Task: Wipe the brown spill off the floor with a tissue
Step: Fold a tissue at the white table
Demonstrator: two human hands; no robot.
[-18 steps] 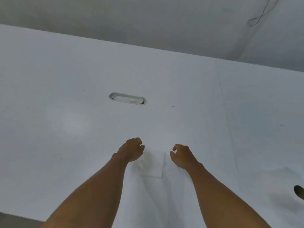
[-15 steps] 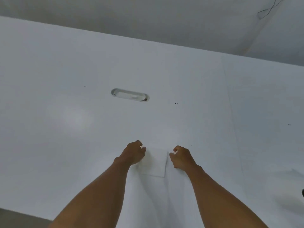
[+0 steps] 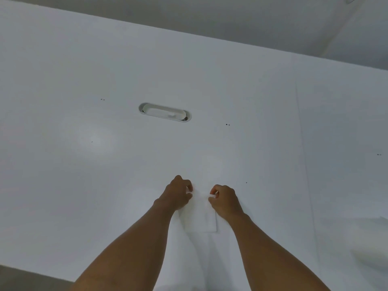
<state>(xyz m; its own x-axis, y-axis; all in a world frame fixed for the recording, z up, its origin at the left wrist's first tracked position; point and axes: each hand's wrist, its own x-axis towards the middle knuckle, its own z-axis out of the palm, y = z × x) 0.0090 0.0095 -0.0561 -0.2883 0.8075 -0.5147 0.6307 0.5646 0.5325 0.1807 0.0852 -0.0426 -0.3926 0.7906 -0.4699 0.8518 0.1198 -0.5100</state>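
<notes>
- The tissue (image 3: 200, 215) lies flat on the white tabletop (image 3: 63, 164) right between my two hands, near me and at the middle of the view; its long axis runs from far to near.
- My left hand (image 3: 177, 194) pinches the far left corner of the tissue, fingers curled in narrow around the edge.
- My right hand (image 3: 225, 201) pinches the far right corner the same way, fingers closed narrow on the paper.
- Both hands sit equally close to it, so I judge either could carry it off; neither arm has the better reach.
- No brown spill and no spill-side floor shows here; only a dim strip of floor (image 3: 25, 276) at the near left corner, so I cannot tell which way I must turn.
- An oval slot (image 3: 164, 112) is set in the tabletop far from my hands, well apart from the tissue.
- Nothing stands between my hands and the table's near edge; the lift looks unobstructed.
</notes>
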